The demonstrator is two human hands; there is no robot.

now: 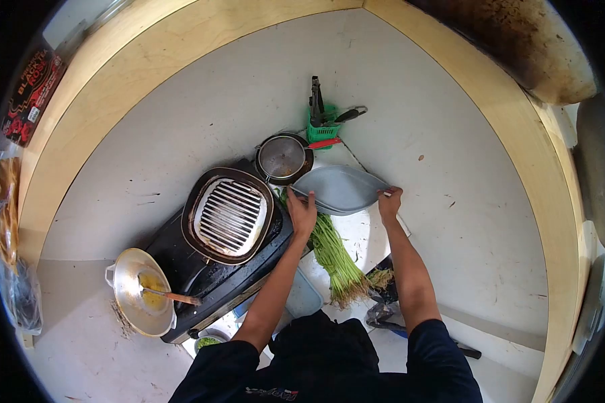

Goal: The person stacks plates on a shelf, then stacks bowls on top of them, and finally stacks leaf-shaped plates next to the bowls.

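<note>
Here, mid-frame, I see the left hand (302,213) and right hand (389,204), fingers gripping a smooth grey oval tray (339,187); it partly hides green stalks (332,255) with stringy roots (349,291).

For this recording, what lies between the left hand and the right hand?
In the head view, a grey oval dish spans the stretch between the left hand and the right hand, with one at either end.

1 head-worn camera looks forward and down toward the grey dish (336,189).
</note>
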